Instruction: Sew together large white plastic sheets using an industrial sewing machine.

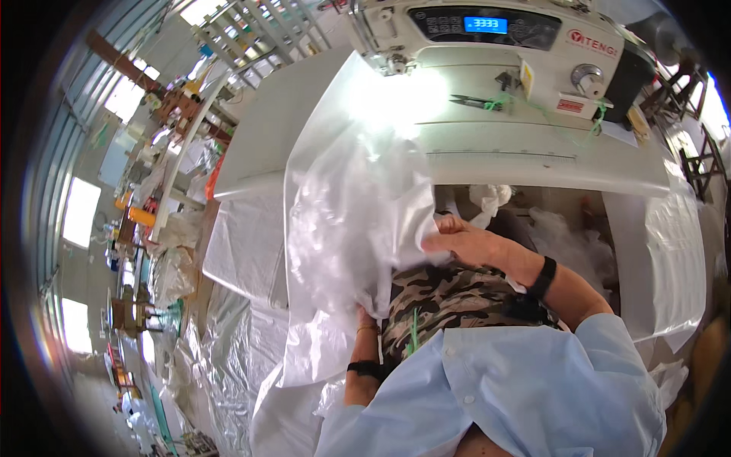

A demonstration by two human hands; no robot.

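Note:
A long white, shiny plastic-like sheet [335, 228] hangs over the front edge of the sewing machine table, its upper end lying under the bright lamp near the needle. My right hand [476, 245] pinches the sheet's right edge just below the table front, fingers closed on it. Lower down, my left hand [365, 314] is by the sheet's lower right part; its fingers are hidden behind the material. The white sewing machine [495, 65] stands at the far side, with a lit blue display.
Small thread snips [472, 100] with green thread lie on the machine table [518, 156]. White sheeting [662, 259] hangs at the right. Crumpled clear plastic [571, 236] is below the table. A metal rack [259, 34] stands at the far left, and silvery sheeting [228, 350] covers the left side.

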